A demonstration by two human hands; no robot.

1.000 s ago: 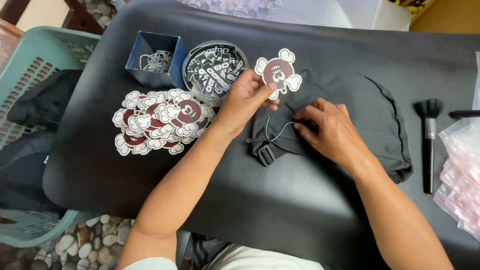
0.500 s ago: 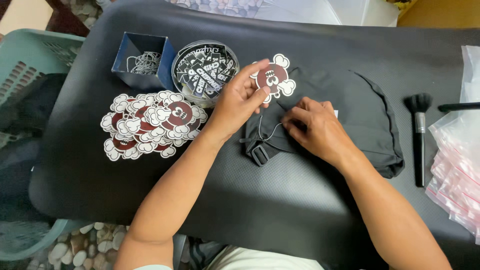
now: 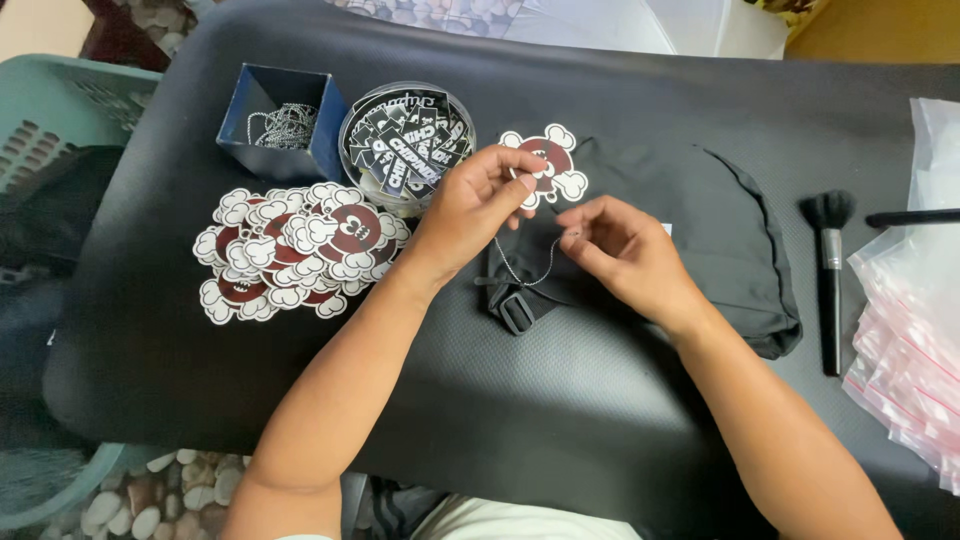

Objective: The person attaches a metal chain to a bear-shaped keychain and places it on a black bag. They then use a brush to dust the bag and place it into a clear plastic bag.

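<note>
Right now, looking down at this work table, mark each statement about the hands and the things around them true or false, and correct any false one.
1. The left hand holds a die-cut tag. True.
2. A thin ball chain hangs between both hands. True.
3. The right hand grips the brush. False: the brush lies untouched on the table, right of the black fabric item.
4. The pile of tags sits inside the blue box. False: it lies on the mat; the box holds chains.
5. The round clear tub is empty. False: it holds black labels.
</note>
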